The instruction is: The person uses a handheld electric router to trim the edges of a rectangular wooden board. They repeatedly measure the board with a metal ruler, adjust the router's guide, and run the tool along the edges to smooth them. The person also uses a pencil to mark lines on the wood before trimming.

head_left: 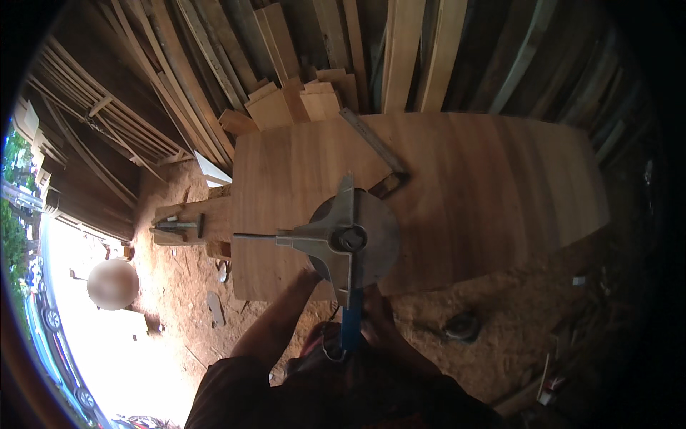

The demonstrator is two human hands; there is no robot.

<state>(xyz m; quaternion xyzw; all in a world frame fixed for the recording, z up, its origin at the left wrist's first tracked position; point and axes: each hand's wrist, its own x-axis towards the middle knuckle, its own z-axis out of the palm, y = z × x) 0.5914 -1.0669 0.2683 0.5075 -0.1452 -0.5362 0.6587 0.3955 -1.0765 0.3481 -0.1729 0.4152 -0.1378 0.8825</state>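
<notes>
A grey metal fitting [336,243] with several arms and a hub spreads over a round pale disc [382,229]; I cannot tell its kind. One thin rod points left and a blue piece [351,327] hangs from the lower arm. My left hand [311,279] meets the disc's lower left edge, its fingers hidden. My right hand [376,309] is beside the blue piece, also mostly hidden. Behind lies a broad brown wooden panel [471,207]. On it, beyond the disc, rests a try square with a grey blade [371,141] and a dark wooden stock [388,186].
Planks [404,57] lean along the far wall, with shorter offcuts [286,104] at the panel's back edge. A wooden beam [214,211] at left carries a T-shaped tool [191,225]. Sawdust covers the floor [189,300]. Bright daylight and a blue car [46,314] show at far left.
</notes>
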